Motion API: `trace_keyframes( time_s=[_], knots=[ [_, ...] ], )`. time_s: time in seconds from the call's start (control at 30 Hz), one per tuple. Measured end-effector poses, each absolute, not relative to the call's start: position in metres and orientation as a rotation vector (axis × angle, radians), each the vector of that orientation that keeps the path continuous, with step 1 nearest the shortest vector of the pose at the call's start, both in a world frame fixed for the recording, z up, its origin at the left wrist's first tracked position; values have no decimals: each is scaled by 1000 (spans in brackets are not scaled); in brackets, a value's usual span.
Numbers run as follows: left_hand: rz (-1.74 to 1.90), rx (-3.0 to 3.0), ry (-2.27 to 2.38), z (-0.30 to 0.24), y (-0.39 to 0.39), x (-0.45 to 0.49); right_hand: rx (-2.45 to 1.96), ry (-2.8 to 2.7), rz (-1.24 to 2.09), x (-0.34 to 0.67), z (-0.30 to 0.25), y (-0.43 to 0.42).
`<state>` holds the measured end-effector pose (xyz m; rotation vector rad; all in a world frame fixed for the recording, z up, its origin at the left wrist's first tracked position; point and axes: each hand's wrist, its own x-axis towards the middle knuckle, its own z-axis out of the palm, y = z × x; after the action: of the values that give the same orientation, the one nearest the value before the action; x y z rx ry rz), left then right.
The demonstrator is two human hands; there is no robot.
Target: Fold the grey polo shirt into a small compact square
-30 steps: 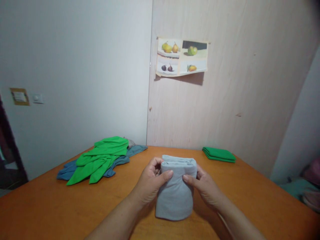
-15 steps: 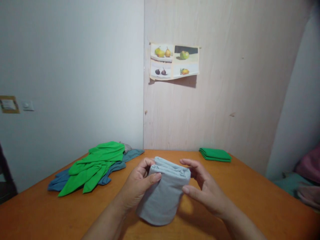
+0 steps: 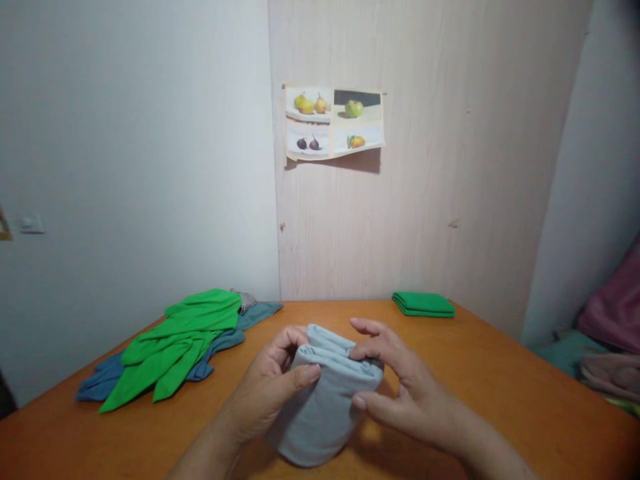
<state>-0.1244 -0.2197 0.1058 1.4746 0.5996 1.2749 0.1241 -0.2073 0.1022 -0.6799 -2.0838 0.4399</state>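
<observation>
A light grey cloth [image 3: 323, 417], folded into a thick bundle, is held up over the table in front of me. My left hand [image 3: 275, 380] grips its left upper corner, thumb on the near face and fingers behind. At the right upper corner, my right hand [image 3: 395, 380] has its thumb against the near face and a fingertip on the folded upper edge, with the index finger raised. The cloth's layers show along that edge, and its lower end is rounded.
On the orange-brown table [image 3: 480, 387], a bright green cloth [image 3: 185, 340] lies crumpled over blue garments [image 3: 103, 380] at left. A neatly folded green cloth [image 3: 424, 304] sits at the back right. Fruit pictures [image 3: 334, 123] hang on the wall. More fabric [image 3: 613, 320] lies beyond the right edge.
My right hand has closed in on the cloth's right corner, a fingertip now on its upper edge. Hands and cloth sit slightly lower in view. The camera has turned a little right.
</observation>
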Motion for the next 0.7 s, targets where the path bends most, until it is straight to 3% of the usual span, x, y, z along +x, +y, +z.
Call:
trace_keyframes(
  time_s=[0.2,0.7],
  knots=[
    [1277,1524,613,108,-223,-123,-743,-2152,258,128,106,-208],
    [1366,1506,651,105,-218,-125,-644,-2062,308,122,108,-201]
  ],
)
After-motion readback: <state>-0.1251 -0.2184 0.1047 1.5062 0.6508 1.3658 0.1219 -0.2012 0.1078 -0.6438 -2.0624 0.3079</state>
